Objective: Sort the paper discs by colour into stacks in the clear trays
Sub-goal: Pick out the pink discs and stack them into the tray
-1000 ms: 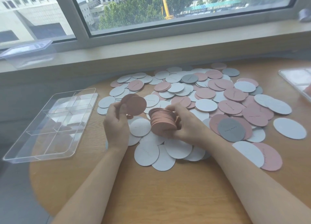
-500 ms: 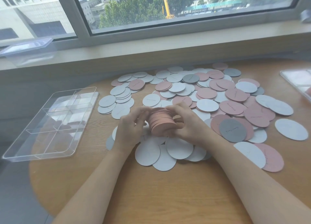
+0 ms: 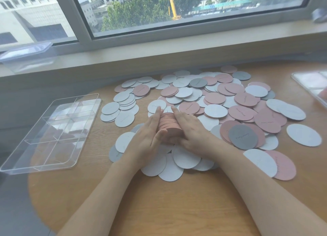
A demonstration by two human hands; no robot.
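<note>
A thick stack of pink discs (image 3: 169,125) lies on its side above the loose white discs at the table's middle. My left hand (image 3: 148,138) presses its left side with straight fingers, thumb against the near face. My right hand (image 3: 191,129) presses the right side, fingers straight too. Loose pink, white and grey discs (image 3: 215,98) spread across the table behind and to the right. A clear divided tray (image 3: 21,168) sits empty on the left.
A second clear tray (image 3: 307,79) lies at the right edge, partly out of view. A grey disc (image 3: 242,137) lies on pink ones right of my right hand. A clear lidded box (image 3: 26,56) stands on the window sill. Bare wood shows at the front.
My left hand brought its few pink discs to the stack and joined them. Both hands now press the stack between flat fingers.
</note>
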